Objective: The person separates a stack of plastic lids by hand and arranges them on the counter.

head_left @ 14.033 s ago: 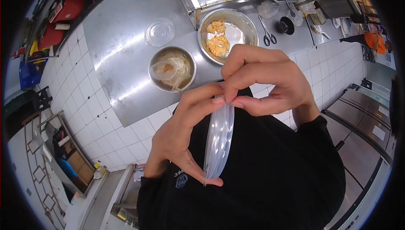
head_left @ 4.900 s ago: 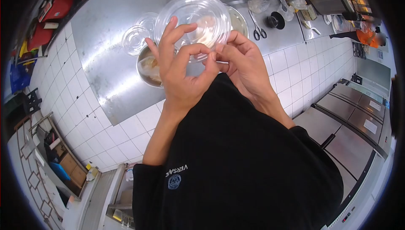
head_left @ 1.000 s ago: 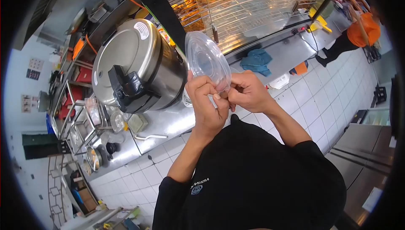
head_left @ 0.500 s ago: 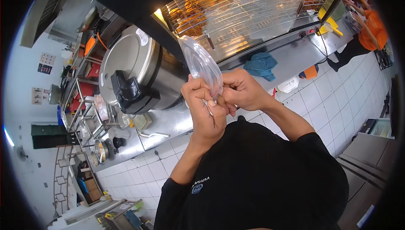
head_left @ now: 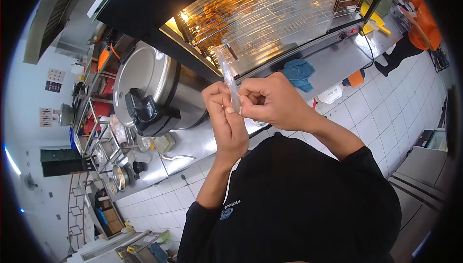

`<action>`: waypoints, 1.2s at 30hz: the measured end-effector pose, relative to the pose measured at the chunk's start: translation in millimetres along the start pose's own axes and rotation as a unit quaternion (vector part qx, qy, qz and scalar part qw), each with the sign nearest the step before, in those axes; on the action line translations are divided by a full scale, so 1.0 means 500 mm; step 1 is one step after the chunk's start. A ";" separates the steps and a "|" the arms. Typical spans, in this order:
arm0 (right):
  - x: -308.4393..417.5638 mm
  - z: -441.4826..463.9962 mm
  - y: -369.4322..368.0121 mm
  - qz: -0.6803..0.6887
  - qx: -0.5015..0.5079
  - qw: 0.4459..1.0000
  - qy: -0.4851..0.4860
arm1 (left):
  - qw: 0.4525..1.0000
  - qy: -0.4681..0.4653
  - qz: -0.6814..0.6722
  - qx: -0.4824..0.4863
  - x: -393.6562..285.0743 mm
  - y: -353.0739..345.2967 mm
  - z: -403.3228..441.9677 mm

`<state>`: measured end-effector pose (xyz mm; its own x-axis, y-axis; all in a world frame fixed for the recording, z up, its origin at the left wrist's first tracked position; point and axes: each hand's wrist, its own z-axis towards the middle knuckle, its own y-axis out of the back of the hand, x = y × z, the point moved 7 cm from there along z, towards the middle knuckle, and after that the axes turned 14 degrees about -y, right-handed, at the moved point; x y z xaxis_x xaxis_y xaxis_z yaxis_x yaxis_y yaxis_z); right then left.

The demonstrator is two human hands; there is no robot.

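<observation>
Lettering "VERSA" (head_left: 232, 203) marks the black shirt (head_left: 313, 200); both hands (head_left: 274, 103), pinched closed, hold a clear plastic lid (head_left: 226, 74).

A clear, round plastic lid (head_left: 227, 76) is held nearly edge-on to the camera, its upper end tilted left, its lower part pinched by the left hand (head_left: 227, 118) and right hand (head_left: 277, 101).

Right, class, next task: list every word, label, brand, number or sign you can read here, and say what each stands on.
"VERS": on the black shirt; any letters after it are lost in the fold.
Blue emblem beside that word: too small to read.
Wall posters: too small to read.
Pale sticker on the cooker: unreadable.
Clear plastic lid, edge-on: no text can be made out.
</observation>
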<state>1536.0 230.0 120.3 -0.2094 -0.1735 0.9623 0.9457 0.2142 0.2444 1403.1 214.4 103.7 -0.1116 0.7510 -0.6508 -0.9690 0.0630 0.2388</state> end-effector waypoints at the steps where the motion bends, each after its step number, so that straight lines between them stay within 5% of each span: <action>1: -0.009 0.004 -0.004 0.010 0.003 1.000 -0.011 | 1.000 0.007 -0.008 0.000 0.003 0.000 0.000; 6: -0.031 -0.006 -0.029 0.096 0.061 0.992 -0.053 | 0.998 -0.012 -0.026 -0.052 -0.011 0.013 -0.001; 9: -0.057 0.006 0.011 0.112 -0.015 0.992 -0.057 | 0.997 -0.008 -0.036 -0.075 -0.002 0.020 -0.011; 11: -0.155 0.009 0.048 -0.060 -0.011 0.988 -0.141 | 0.996 -0.004 -0.035 -0.088 0.003 0.028 -0.016; 13: -0.353 0.008 0.082 -0.247 0.037 0.927 -0.278 | 0.994 0.030 -0.054 -0.094 0.021 0.036 -0.027; 15: -0.621 0.000 0.117 -0.396 0.005 0.865 -0.309 | 0.990 0.075 -0.072 -0.096 0.032 0.052 -0.056; 17: -0.719 -0.006 0.121 -0.546 -0.162 0.801 -0.186 | 0.958 0.151 -0.202 -0.135 0.072 0.051 -0.078; 19: -0.744 -0.026 0.113 -0.585 -0.215 0.768 -0.148 | 0.908 0.215 -0.321 -0.164 0.069 0.046 -0.088; 27: -0.876 0.078 0.162 -0.459 -0.043 0.831 -0.312 | 0.848 0.269 -0.411 -0.197 0.039 0.067 -0.088; 30: -0.856 0.065 0.195 -0.387 -0.143 0.859 -0.305 | 0.837 0.272 -0.422 -0.217 0.046 0.086 -0.099; 33: -0.813 0.042 0.206 -0.293 -0.269 0.911 -0.111 | 0.820 0.281 -0.438 -0.239 0.051 0.102 -0.105; 36: -0.823 0.027 0.216 -0.311 -0.215 0.905 -0.194 | 0.806 0.296 -0.445 -0.254 0.061 0.107 -0.108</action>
<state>1721.0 337.6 -247.8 -0.7277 0.2372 0.6436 0.6063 -0.2161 0.7653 1335.8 205.2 57.7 0.7380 0.1014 -0.6671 -0.6715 0.0137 -0.7408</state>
